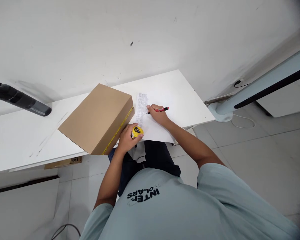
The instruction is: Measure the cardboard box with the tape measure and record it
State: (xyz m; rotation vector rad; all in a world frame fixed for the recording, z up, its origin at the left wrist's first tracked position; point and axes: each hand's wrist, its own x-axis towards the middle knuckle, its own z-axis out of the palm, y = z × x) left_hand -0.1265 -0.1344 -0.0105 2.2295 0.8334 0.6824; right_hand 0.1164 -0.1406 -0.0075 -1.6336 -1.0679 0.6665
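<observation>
A closed brown cardboard box (97, 116) lies on the white table (20, 140). My left hand (126, 138) is closed around a yellow tape measure case (137, 131) at the box's near right corner, and its yellow tape (118, 129) runs along the box's right edge. My right hand (156, 113) grips a red and black pen (161, 109), tip down on a white sheet of paper (152, 128) with columns of small writing.
A black cylindrical object (17, 98) juts in from the left above the table. A white wall stands behind the table. A pale blue post with a round base (223, 111) and cables sit on the tiled floor to the right. A flat cardboard piece (63, 162) lies under the table.
</observation>
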